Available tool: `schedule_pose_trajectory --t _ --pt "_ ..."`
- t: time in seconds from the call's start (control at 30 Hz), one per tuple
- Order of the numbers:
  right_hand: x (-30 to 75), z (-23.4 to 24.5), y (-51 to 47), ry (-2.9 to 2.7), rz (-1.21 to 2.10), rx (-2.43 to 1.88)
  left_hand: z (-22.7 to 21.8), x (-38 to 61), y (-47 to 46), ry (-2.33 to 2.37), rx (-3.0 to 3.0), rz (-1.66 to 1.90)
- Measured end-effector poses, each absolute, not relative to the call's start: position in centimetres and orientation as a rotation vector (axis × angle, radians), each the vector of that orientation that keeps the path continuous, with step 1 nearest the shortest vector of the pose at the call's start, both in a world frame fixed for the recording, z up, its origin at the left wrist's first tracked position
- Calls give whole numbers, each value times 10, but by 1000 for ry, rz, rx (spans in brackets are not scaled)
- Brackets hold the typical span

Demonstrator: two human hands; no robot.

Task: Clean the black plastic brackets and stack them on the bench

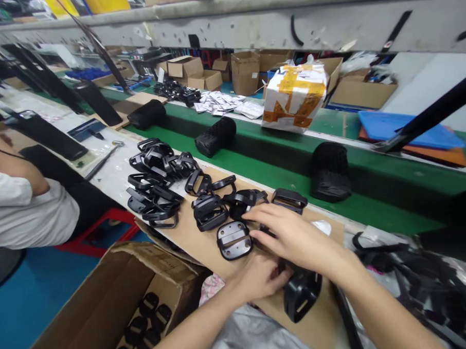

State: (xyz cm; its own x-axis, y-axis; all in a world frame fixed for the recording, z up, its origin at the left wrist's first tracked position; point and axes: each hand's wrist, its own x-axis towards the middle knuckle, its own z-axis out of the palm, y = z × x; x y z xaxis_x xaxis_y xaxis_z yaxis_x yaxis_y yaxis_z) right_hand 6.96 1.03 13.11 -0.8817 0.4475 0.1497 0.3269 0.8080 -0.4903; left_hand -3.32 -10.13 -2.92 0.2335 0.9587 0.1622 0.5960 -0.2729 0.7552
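Observation:
My right hand (293,236) lies over black plastic parts on a cardboard sheet (189,233), fingers stretched toward a flat black plate (233,240) just left of it. My left hand (258,276) sits under the right wrist, fingers curled against a black plastic housing (302,292) at the sheet's near edge. What the left fingers grip is partly hidden by the right hand. More black frames (209,211) lie just beyond the plate.
A heap of black frames (156,180) covers the bench at left. An open carton (107,303) with black parts stands below. A green conveyor (278,157) carries black moulded pieces (329,170). A seated person (25,199) is at left. Taped box (294,97) behind.

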Motion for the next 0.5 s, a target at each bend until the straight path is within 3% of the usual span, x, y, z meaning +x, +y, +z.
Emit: schedule_pose_trajectory --t 0.13,0.27,0.37,0.5 --pt "170 109 -18 -2318 732 -1147 -20 -31 -97 1421 1930 840" --pt "240 33 -70 -2152 676 -1500 -20 -25 -83 1456 2032 808" --pt "244 -14 -106 -2138 469 -1556 -25 -22 -69 1427 2149 760" --pt "220 -25 -120 -1929 455 -1808 -26 -23 -59 1391 2206 719"
